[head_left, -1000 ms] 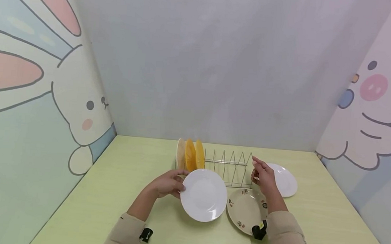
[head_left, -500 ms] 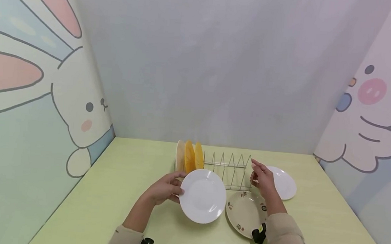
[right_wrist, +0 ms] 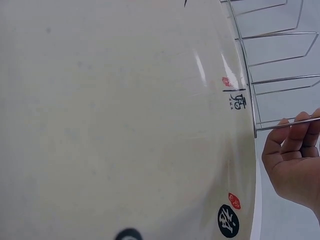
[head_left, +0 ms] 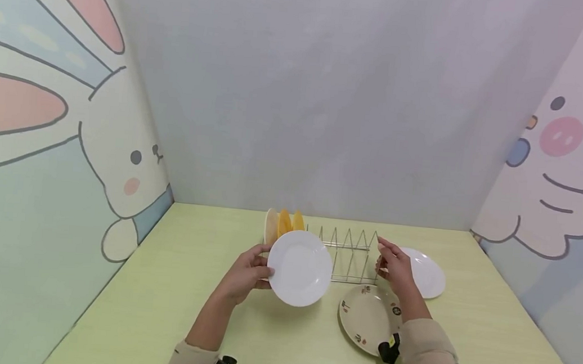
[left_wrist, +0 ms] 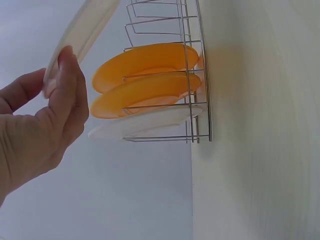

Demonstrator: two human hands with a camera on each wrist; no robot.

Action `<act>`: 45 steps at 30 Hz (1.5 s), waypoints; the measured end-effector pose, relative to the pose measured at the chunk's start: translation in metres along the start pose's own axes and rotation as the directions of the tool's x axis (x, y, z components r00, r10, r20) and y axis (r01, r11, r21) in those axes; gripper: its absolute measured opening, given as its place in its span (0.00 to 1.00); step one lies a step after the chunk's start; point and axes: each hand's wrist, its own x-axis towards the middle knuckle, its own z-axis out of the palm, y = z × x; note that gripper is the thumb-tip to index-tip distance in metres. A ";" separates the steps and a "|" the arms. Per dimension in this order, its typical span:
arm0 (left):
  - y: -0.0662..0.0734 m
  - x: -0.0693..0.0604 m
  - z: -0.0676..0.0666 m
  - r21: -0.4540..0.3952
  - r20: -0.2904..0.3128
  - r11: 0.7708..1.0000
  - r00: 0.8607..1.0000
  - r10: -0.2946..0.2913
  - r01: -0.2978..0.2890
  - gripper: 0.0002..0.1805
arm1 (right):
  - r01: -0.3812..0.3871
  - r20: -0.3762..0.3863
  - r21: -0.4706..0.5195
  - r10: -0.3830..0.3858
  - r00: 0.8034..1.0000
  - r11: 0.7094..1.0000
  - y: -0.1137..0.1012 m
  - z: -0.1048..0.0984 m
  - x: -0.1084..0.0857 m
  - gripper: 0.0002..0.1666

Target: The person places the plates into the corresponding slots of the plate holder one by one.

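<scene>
My left hand (head_left: pixel 243 273) grips a white plate (head_left: pixel 299 268) by its left rim. It holds the plate tilted, in front of the left part of a wire dish rack (head_left: pixel 346 245). In the left wrist view, thumb and fingers pinch the edge of this plate (left_wrist: pixel 82 40), off the rack. Two orange-yellow plates (left_wrist: pixel 145 60) and a pale plate (left_wrist: pixel 145 124) stand on edge in the rack's left slots. At the rack's right end, my right hand (head_left: pixel 397 271) holds the end wire; its curled fingers (right_wrist: pixel 272 145) show in the right wrist view.
A cream plate with printed motifs (head_left: pixel 369 317) lies on the table (head_left: pixel 124 317) before the rack, below my right forearm. Another white plate (head_left: pixel 428 273) lies right of the rack, partly behind my right hand. A grey wall (head_left: pixel 302 104) stands behind.
My left hand has raised the white plate toward the rack, and it now covers more of the yellow plates. My right hand stays at the rack's right end.
</scene>
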 end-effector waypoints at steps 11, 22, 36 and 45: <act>0.004 -0.003 0.013 -0.082 -0.149 0.995 0.988 0.036 -0.048 0.28 | -0.009 -0.013 0.025 0.010 1.000 1.000 -0.001 0.003 -0.002 0.27; 0.000 -0.003 0.027 -0.169 -0.278 0.976 0.956 0.090 -0.141 0.30 | -0.010 -0.005 0.023 0.010 1.000 1.000 0.000 0.003 -0.001 0.29; -0.006 0.003 0.053 -0.263 -0.484 0.928 0.869 0.108 -0.262 0.29 | -0.004 -0.005 0.030 0.004 1.000 1.000 0.001 0.001 0.000 0.29; -0.014 0.012 0.063 -0.290 -0.570 0.898 0.813 0.116 -0.331 0.28 | -0.010 -0.006 0.035 0.010 1.000 0.999 -0.001 0.001 -0.001 0.29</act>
